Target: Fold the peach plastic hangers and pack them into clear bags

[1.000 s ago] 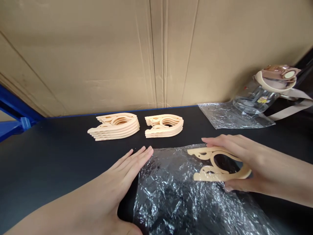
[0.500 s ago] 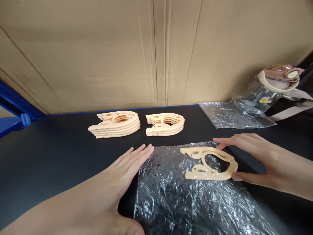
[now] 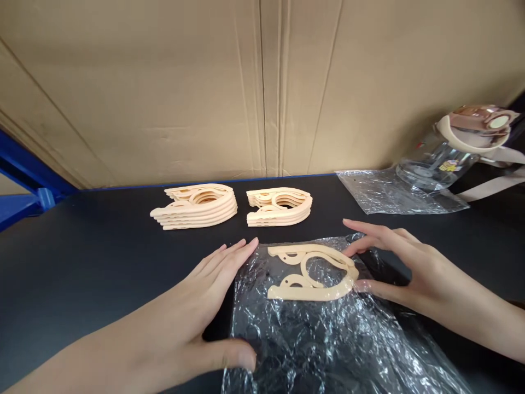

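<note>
A beige folding hanger (image 3: 328, 294), folded up, lies flat within a clear plastic bag (image 3: 311, 339) on the black table. My right hand (image 3: 410, 268) has its thumb and a finger on the hanger's rounded end, with its index finger raised clear. Its thumb tip looks covered by the film. On the bag's left edge rests my left hand (image 3: 209, 306), flat and open, with fingertips at the top left corner and thumb on the film. Behind the bag stand a left stack of folding hangers (image 3: 197, 213) and a right stack of folding hangers (image 3: 283, 213), several in each.
At the back right a clear water bottle (image 3: 438, 158) with a pinkish lid and strap leans on another plastic bag (image 3: 369, 191). Cardboard (image 3: 184, 93) walls off the back of the black table (image 3: 102, 235). A blue metal frame (image 3: 33, 186) stands at the left.
My right hand has moved left, sliding the hanger further left inside the bag. My left hand stays at the bag's edge, its thumb now over the film.
</note>
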### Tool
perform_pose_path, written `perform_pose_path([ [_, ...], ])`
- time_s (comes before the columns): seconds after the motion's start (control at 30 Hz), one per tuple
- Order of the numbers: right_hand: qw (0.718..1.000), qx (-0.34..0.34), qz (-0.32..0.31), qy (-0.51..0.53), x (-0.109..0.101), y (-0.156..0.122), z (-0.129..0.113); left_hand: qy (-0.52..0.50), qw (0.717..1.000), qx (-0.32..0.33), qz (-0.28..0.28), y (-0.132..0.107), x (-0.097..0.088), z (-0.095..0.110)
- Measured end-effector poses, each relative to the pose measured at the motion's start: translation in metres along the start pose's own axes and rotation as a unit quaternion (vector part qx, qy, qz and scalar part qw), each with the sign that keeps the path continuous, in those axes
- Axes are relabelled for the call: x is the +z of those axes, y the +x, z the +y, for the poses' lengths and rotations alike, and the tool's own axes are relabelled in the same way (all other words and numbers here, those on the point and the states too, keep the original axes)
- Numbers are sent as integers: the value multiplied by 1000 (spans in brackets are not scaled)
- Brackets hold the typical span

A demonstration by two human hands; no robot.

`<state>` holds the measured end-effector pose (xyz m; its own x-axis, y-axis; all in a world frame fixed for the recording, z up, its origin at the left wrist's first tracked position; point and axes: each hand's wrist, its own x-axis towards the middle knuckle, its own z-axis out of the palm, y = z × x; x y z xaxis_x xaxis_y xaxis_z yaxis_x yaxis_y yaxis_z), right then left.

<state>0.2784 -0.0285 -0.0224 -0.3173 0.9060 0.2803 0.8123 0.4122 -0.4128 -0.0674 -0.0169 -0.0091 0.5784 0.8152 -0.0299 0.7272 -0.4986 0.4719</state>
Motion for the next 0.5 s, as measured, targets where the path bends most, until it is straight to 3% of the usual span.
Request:
perform_pose_path([
  [0.2,998,22,-13,53,5,5,-8,-10,999,-8,43,7,7,0],
  [0.5,999,-22,12,26,14,11,-14,-2,998,33,52,17,5,-6],
])
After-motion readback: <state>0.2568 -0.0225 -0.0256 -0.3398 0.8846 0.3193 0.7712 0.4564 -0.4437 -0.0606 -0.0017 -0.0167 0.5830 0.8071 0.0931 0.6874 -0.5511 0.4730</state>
